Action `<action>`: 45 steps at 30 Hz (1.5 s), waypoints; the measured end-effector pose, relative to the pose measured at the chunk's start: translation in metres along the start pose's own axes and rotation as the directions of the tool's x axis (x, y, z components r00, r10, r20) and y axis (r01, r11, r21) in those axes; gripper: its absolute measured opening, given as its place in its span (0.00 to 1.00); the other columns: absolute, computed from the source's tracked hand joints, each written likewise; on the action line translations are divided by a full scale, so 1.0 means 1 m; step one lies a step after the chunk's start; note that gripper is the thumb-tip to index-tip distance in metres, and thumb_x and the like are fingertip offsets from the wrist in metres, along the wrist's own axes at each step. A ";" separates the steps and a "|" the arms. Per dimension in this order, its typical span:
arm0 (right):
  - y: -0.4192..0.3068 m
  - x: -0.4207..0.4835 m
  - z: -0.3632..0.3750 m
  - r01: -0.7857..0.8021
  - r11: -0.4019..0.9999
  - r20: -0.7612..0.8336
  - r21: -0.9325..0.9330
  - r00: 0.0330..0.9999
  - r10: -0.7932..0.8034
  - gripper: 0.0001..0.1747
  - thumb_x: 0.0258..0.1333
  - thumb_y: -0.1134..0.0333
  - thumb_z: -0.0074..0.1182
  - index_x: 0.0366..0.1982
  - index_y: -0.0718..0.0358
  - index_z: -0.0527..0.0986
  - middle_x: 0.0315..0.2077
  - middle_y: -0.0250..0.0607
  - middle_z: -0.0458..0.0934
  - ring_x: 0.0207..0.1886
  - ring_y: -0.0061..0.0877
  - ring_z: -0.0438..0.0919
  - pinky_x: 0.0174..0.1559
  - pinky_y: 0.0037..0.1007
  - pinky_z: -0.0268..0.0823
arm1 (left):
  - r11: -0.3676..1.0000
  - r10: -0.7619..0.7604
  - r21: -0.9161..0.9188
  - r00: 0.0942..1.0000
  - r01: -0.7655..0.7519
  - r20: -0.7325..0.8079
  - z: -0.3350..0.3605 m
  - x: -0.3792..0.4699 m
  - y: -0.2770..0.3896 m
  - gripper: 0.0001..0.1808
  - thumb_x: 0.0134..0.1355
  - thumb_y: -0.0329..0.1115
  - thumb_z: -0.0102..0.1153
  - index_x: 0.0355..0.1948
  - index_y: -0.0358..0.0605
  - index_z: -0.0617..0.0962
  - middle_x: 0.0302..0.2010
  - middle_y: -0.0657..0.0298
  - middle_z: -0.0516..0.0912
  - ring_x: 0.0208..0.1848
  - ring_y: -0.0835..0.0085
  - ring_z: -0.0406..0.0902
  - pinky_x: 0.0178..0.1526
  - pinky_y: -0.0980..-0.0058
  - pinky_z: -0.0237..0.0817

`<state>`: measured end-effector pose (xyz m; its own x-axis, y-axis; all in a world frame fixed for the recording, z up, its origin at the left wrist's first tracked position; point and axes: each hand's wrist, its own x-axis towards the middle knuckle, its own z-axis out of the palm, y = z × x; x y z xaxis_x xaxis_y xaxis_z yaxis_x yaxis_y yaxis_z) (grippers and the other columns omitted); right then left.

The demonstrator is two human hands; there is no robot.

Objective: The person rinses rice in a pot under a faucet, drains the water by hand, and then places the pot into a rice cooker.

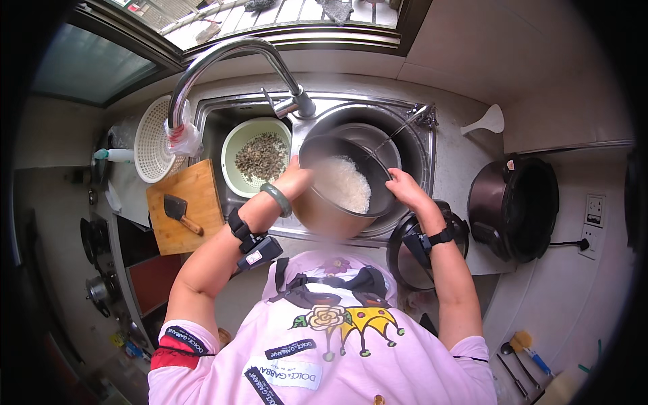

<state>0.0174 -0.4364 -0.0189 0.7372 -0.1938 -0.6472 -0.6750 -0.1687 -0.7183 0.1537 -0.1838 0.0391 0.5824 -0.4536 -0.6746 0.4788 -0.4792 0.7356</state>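
Note:
Both my hands hold a dark-lined inner cooking pot [377,174] over the right-hand sink basin [412,195]. White rice [352,187] lies inside, and the pot tips towards me. My left hand [297,180] grips the pot's left rim, its fingertips partly hidden. On the right rim, my right hand [406,188] has its fingers curled over the edge. Behind the pot, a round metal bowl [354,132] sits in the basin. A thin slanting line, spout or water, runs from a small tap [422,114] to the pot. Haze blurs the pot's left side.
A green colander [228,167] with small brown shell-like pieces [260,157] fills the left basin. The tall faucet [253,45] arches over it. Left are a cutting board [167,238] with a cleaver [175,206] and a white basket [147,147]. Right stand a cooker body [498,207] and round lid [402,248].

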 end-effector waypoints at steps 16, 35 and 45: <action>0.023 -0.014 -0.056 0.100 0.945 -0.385 -0.312 0.896 -0.222 0.27 0.48 0.67 0.46 0.52 0.71 0.66 0.40 0.59 0.77 0.46 0.45 0.76 0.50 0.35 0.66 | 0.984 -0.167 0.096 0.971 0.152 0.174 0.047 0.024 -0.005 0.38 0.50 0.32 0.49 0.63 0.59 0.53 0.40 0.60 0.69 0.34 0.72 0.69 0.31 0.71 0.65; 0.052 0.007 0.000 0.124 0.990 -0.247 -0.069 0.959 -0.137 0.22 0.49 0.69 0.47 0.47 0.72 0.68 0.37 0.53 0.79 0.42 0.36 0.78 0.46 0.31 0.67 | 0.990 0.063 -0.137 0.989 -0.044 0.136 0.015 -0.012 -0.016 0.39 0.44 0.22 0.46 0.63 0.39 0.56 0.53 0.55 0.68 0.55 0.68 0.63 0.56 0.75 0.56; 0.066 0.033 0.006 0.130 0.991 -0.266 -0.045 0.954 -0.137 0.19 0.52 0.74 0.46 0.48 0.71 0.67 0.37 0.41 0.77 0.39 0.23 0.75 0.44 0.24 0.66 | 0.940 0.298 0.219 0.943 -0.263 -0.149 0.023 0.008 -0.047 0.38 0.45 0.24 0.49 0.61 0.36 0.57 0.55 0.48 0.65 0.59 0.59 0.61 0.62 0.68 0.52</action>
<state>-0.0024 -0.4483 -0.0892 0.7881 -0.4187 -0.4512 -0.5743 -0.2361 -0.7839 0.1210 -0.1824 -0.0024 0.7896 -0.4590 -0.4074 0.1533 -0.4953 0.8551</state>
